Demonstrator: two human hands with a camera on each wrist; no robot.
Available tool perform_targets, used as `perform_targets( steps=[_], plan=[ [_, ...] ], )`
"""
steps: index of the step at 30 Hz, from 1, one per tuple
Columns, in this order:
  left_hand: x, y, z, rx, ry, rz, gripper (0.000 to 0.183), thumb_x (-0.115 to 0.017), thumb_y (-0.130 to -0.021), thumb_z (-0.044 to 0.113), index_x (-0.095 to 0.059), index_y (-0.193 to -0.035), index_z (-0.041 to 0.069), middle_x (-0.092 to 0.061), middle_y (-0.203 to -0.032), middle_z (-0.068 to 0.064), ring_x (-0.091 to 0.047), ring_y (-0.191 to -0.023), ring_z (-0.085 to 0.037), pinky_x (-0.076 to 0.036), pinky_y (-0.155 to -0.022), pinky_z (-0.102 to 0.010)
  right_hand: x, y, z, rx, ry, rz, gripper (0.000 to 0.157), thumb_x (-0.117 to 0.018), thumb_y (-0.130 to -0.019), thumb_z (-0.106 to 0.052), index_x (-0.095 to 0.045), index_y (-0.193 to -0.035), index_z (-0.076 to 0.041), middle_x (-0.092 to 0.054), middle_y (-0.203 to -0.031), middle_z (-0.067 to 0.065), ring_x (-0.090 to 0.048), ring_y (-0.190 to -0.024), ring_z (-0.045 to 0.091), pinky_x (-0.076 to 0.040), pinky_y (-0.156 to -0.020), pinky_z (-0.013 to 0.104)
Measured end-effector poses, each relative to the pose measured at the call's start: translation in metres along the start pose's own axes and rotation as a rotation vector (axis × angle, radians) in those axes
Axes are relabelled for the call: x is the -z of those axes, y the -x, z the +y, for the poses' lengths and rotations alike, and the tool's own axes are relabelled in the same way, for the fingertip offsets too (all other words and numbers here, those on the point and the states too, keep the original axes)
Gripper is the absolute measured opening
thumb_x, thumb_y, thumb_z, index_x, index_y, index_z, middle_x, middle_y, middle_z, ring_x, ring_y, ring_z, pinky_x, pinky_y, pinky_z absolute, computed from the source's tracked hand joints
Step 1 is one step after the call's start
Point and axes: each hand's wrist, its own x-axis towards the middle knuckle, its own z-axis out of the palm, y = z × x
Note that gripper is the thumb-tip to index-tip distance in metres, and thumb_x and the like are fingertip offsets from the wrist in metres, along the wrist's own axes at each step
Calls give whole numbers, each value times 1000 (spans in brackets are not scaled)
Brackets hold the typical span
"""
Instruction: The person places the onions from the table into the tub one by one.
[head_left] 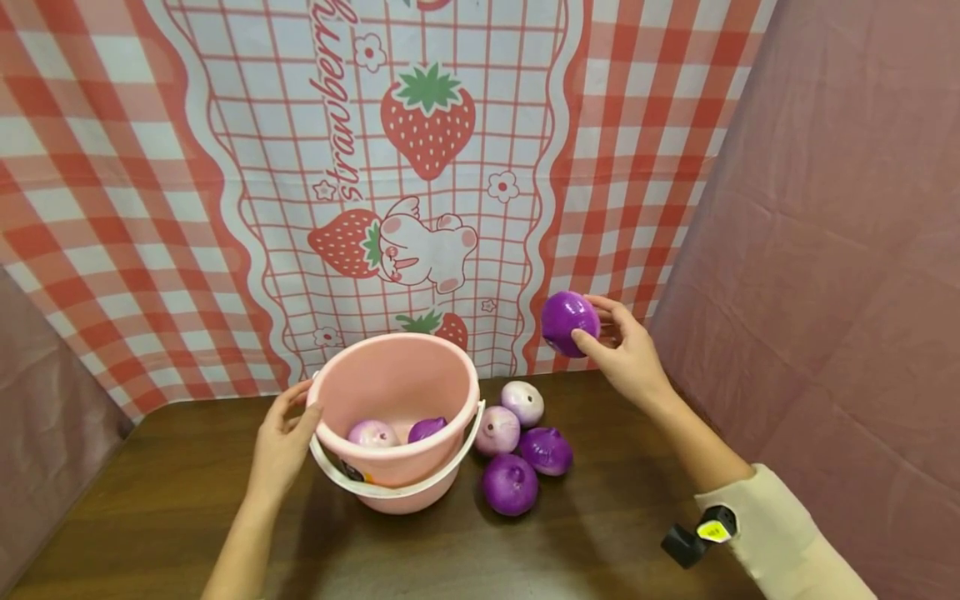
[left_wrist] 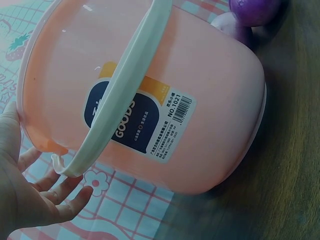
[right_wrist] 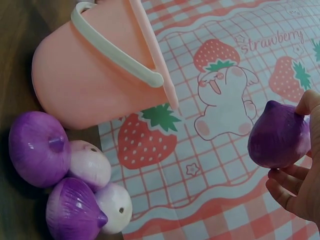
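Note:
My right hand holds a glossy purple toy onion above the table, thumb on one side and fingers on the other. The right wrist view shows the same onion with its pointed tip up. At the left rim of a pink bucket, my left hand grips the edge near the white handle's joint. Inside lie a pale onion and a purple onion. Beside the bucket, two pale onions and two purple onions are clustered.
The brown wooden table meets a strawberry-printed checked cloth hanging behind it. Pink fabric hangs along the right side. A black strap with a yellow-green tag is at my right sleeve.

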Motion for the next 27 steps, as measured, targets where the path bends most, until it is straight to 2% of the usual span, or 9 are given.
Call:
perform_targets(
  steps=[4, 9, 19, 27],
  plan=[
    [0, 0, 0, -6, 6, 1, 43, -52, -95, 18, -45, -135, 5, -50, -132, -22, -50, -80, 16, -45, -69, -11, -3, 1, -1, 9, -8, -13, 54, -63, -88, -28, -43, -137, -15, -56, -121, 14, -59, -98, 27, -50, -76, 30],
    [-1, 0, 1, -15, 5, 4, 42, -52, -95, 18, -46, -134, 5, -50, -132, -22, -50, -80, 15, -45, -69, -12, -9, 2, -4, 27, -19, -30, 53, -63, -88, -27, -44, -136, -17, -57, -122, 13, -57, -97, 26, -48, -78, 35],
    [0, 0, 0, -15, 6, 3, 42, -52, -95, 18, -46, -134, 5, -50, -132, -22, -50, -80, 16, -45, -68, -11, -28, 3, -13, 44, -82, -82, 52, -66, -86, -26, -46, -134, -18, -59, -120, 12, -60, -93, 26, -53, -70, 31],
    [1, 1, -1, -3, 3, -3, 43, -51, -95, 18, -45, -136, 5, -49, -133, -22, -49, -80, 16, -45, -68, -11, -41, 5, -19, 51, -102, -108, 53, -66, -86, -27, -46, -134, -20, -60, -120, 11, -61, -94, 25, -52, -76, 33]
  ],
)
